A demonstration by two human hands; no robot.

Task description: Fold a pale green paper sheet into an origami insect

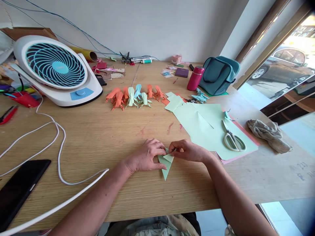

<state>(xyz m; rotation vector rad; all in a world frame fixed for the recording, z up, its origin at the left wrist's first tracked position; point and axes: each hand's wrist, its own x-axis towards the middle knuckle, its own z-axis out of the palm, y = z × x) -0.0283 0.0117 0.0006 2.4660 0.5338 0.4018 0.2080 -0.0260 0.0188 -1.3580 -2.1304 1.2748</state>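
Observation:
A small piece of pale green folded paper (pixel 166 167) lies on the wooden table close to me, its sharp tip pointing towards my body. My left hand (pixel 147 155) holds it from the left, thumb low on the paper and fingers near its top edge. From the right, my right hand (pixel 185 150) pinches a raised flap at the upper right with thumb and forefinger. The fingers partly cover the paper's top, so the folds there are hidden.
Several orange, green and blue origami figures (pixel 131 96) stand beyond my hands. To the right are green paper sheets (pixel 197 119) with scissors (pixel 233 140), a red bottle (pixel 195 78), a teal bag (pixel 218 76) and a crumpled cloth (pixel 268 132). A fan (pixel 57 67), white cable (pixel 60 157) and phone (pixel 22 190) lie left.

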